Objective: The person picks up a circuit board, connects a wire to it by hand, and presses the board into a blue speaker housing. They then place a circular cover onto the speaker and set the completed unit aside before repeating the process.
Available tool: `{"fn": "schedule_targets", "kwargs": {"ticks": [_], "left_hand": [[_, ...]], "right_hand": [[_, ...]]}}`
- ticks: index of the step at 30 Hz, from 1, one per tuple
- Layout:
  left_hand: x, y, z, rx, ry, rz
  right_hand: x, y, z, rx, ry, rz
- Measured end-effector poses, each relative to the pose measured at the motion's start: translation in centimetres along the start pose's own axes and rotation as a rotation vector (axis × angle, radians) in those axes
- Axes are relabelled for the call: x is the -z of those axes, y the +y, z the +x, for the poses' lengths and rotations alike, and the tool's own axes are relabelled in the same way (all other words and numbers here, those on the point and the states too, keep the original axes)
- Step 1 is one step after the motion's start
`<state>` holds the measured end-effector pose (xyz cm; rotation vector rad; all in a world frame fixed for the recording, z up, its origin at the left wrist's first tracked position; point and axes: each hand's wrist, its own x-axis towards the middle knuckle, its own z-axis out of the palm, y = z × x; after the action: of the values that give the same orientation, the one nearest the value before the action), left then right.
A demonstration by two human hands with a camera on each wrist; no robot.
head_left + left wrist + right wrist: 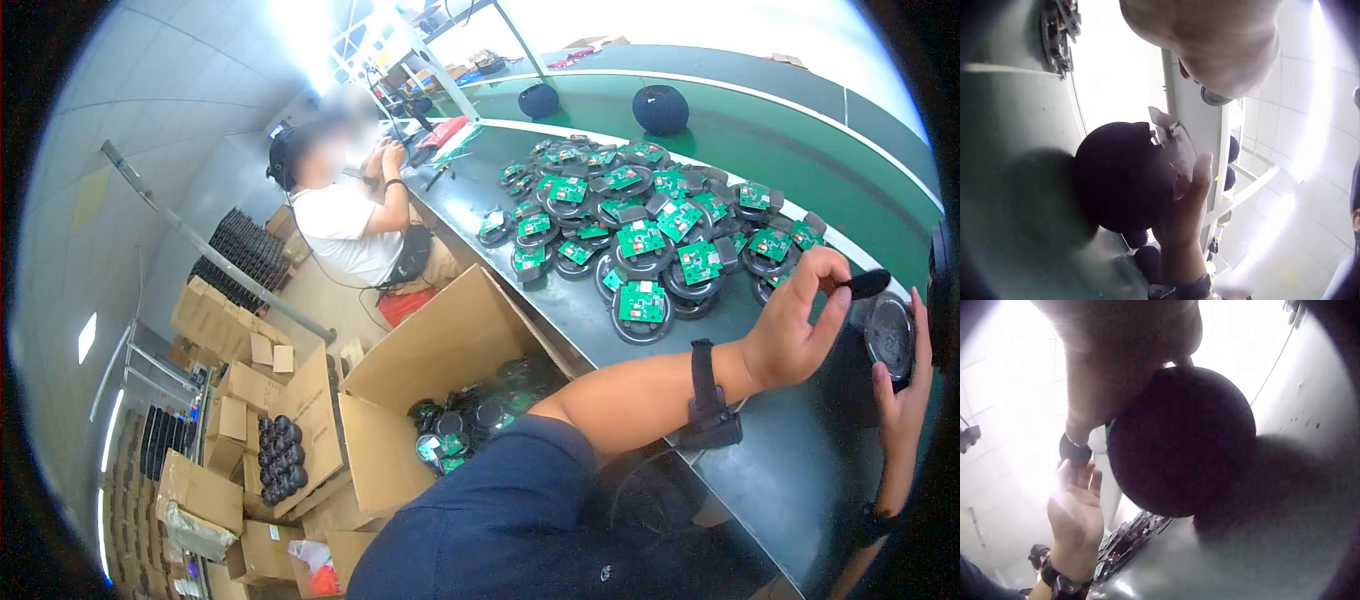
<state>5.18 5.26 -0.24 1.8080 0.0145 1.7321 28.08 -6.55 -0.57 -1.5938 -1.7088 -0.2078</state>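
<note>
My left hand (800, 320) pinches a small dark disc (868, 284) by its edge; in the right wrist view this disc (1075, 450) sits at the fingertips of the left hand (1077, 515). Close beside it, my right hand (908, 395) holds a dark round housing (888, 335) whose ringed face shows in the head view. From the left wrist, the housing (1124, 178) looks like a dark ball, with the right hand (1186, 209) around its side and a pale piece (1175, 144) at its edge. Disc and housing stand apart.
Many round black parts with green circuit boards (640, 238) lie heaped on the metal table (560, 300). Two dark balls (660, 110) rest on the green strip behind. An open carton (440, 340) holds more parts. A person in a white shirt (350, 230) works farther along.
</note>
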Motion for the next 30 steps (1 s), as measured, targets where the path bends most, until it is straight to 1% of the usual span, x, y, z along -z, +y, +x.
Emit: {"fn": "schedule_targets", "kwargs": {"ticks": [2, 3, 4, 5, 6, 7, 9, 10, 13, 18, 20, 21, 23, 24, 25, 27, 29, 30], "left_hand": [[-0.1, -0.7, -0.1, 0.236, -0.004, -0.09], [0.1, -1.1, -0.4, 0.242, -0.003, -0.111], [0.6, -1.0, -0.3, 0.303, -0.04, -0.001], [0.8, -1.3, -0.3, 0.368, -0.085, 0.09], [1.0, -2.2, -0.7, 0.384, -0.071, 0.057], [0.9, -3.2, -1.0, 0.408, -0.055, 0.016], [0.3, -2.7, -0.6, 0.493, 0.005, -0.204], [0.1, -2.7, -0.6, 0.514, 0.007, -0.252], [-0.3, -2.7, -0.4, 0.545, 0.001, -0.266], [-0.7, -2.7, -0.2, 0.561, 0.009, -0.298], [-1.4, -2.9, 0.1, 0.693, 0.041, -0.282], [-1.6, -3.5, 0.1, 0.689, 0.035, -0.295], [-2.4, -4.5, 0.7, 0.605, -0.123, 0.096], [-3.3, -4.9, 0.9, 0.494, -0.087, 0.084], [-4.1, -5.4, 1.2, 0.488, -0.09, 0.071], [-5.7, -7.0, 2.4, 0.653, -0.118, 0.051], [-7.3, -9.6, 3.1, 0.644, -0.106, 0.068], [-7.9, -12.0, 3.0, 0.582, -0.116, 0.228]], "right_hand": [[0.5, 0.0, 0.6, 0.009, -0.027, 0.016], [0.9, 0.1, 0.6, 0.003, -0.059, 0.037], [1.4, 1.3, 0.6, 0.032, -0.104, -0.011], [1.7, 2.0, 0.5, 0.02, -0.161, -0.041], [1.7, 1.7, 0.5, -0.012, -0.168, 0.029], [2.2, 0.3, 1.0, 0.009, -0.215, 0.043], [2.6, -0.6, 1.2, 0.044, -0.211, 0.11], [2.8, -0.6, 1.1, 0.058, -0.227, 0.121], [2.5, -0.2, 1.1, 0.141, -0.209, 0.187], [2.0, -0.5, 1.2, 0.066, -0.189, 0.226], [2.2, -0.1, 1.2, 0.052, -0.16, 0.193], [2.4, 0.2, 1.2, 0.042, -0.143, 0.169], [2.9, 1.1, 1.3, 0.034, -0.107, 0.132], [3.1, 1.8, 1.3, -0.015, -0.058, 0.13], [3.3, 2.5, 1.2, -0.063, -0.009, 0.129], [3.7, 4.2, 1.2, -0.088, 0.031, 0.083], [4.0, 5.4, 1.2, -0.201, 0.116, 0.01], [4.0, 6.0, 1.1, -0.198, 0.121, -0.001]]}}
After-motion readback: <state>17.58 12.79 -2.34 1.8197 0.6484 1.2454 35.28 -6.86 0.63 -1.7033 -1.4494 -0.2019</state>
